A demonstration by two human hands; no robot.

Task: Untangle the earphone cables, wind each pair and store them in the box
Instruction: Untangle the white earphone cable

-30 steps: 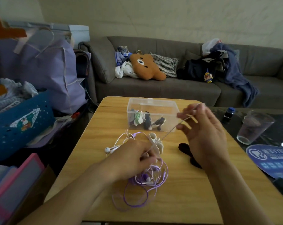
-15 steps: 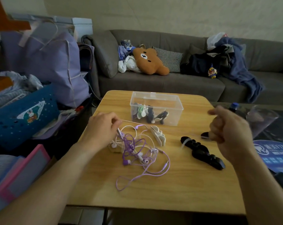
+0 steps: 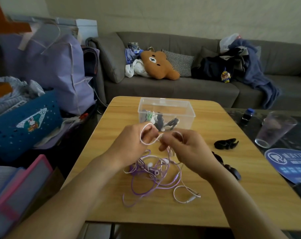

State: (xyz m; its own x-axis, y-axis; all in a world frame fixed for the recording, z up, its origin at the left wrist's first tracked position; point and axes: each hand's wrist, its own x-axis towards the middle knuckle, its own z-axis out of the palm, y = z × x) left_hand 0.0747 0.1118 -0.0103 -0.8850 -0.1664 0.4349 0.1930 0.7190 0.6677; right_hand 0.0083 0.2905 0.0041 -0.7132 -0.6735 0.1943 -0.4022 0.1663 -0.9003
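Observation:
A tangle of purple and white earphone cables (image 3: 153,176) lies on the wooden table (image 3: 215,195) below my hands. My left hand (image 3: 129,144) has a loop of pale white cable wound round its fingers. My right hand (image 3: 186,147) pinches the same cable close beside it, with the rest trailing down into the tangle. A white plug end (image 3: 191,199) lies at the tangle's right. Behind my hands stands the clear plastic box (image 3: 165,107), open, holding several wound earphones in black, white and green.
Black wound earphones (image 3: 225,144) lie right of my hands, and another black bundle (image 3: 230,169) sits partly behind my right wrist. A plastic cup (image 3: 274,130) and small bottle (image 3: 248,114) stand on the dark table at right. Bags and a blue basket (image 3: 25,125) crowd the left; sofa behind.
My hands were spread wide apart half a second ago; they have come together above the tangle, and the white cable is now looped round my left fingers.

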